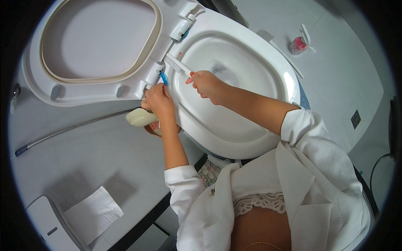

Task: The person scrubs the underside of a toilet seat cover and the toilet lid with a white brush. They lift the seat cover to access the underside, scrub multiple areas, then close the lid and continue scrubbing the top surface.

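My right hand (207,86) grips the handle of a white plastic scrub brush (176,63), whose bristles are at the rear rim of the white toilet bowl (270,53), near a seat hinge. At the left hinge (154,73), my left hand (159,98) has its fingertips at a blue strip (163,77); whether they pinch it is unclear. The toilet seat (94,91) and the lid behind it (100,37) are raised, towards the upper left. Some grey-looking water lies at the bottom of the bowl.
A pale green plastic object (141,117) and a brown-rimmed container (153,133) sit below my left hand. A metal pole (78,125) lies at the left. A tissue dispenser (53,222) holds a hanging paper sheet (94,213). A pink bottle (298,46) stands upper right; a floor drain (355,119) is at the right.
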The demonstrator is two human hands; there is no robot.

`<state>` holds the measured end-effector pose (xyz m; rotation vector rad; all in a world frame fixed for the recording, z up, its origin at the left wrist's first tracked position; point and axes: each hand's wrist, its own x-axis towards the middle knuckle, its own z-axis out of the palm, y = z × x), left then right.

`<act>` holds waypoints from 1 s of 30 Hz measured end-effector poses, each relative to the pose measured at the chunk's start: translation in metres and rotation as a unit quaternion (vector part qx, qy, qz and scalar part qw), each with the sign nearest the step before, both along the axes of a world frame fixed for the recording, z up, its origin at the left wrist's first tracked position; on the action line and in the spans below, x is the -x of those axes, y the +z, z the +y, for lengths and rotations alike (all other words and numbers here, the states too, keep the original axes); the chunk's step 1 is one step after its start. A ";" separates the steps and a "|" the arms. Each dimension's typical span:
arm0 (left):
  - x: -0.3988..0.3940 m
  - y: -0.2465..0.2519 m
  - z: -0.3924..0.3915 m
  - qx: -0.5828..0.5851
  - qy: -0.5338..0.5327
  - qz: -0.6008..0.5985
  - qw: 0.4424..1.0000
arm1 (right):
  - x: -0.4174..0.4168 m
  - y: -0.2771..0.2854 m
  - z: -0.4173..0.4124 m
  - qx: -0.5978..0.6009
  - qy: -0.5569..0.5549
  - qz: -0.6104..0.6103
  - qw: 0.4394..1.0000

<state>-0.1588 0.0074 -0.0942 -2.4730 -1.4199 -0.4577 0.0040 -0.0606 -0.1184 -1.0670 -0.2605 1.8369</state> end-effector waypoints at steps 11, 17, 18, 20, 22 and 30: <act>0.058 0.026 -0.077 -0.046 0.092 -0.047 0.994 | 0.009 0.009 0.004 0.007 -0.032 0.033 0.999; 0.130 0.019 -0.076 0.057 0.230 -0.141 0.961 | 0.008 0.014 -0.006 0.007 -0.025 0.004 1.000; 0.145 0.012 -0.078 0.081 0.231 -0.185 0.952 | 0.007 0.014 -0.008 -0.006 -0.020 0.011 1.000; 0.171 -0.003 -0.081 0.122 0.231 -0.270 0.926 | 0.006 0.014 -0.009 -0.008 -0.006 0.011 1.000; 0.184 -0.017 -0.082 0.166 0.273 -0.244 0.915 | 0.006 0.018 -0.010 -0.009 -0.008 0.006 1.000; 0.206 -0.052 -0.062 0.182 0.338 -0.181 0.905 | 0.010 0.024 -0.009 0.004 -0.005 -0.040 0.999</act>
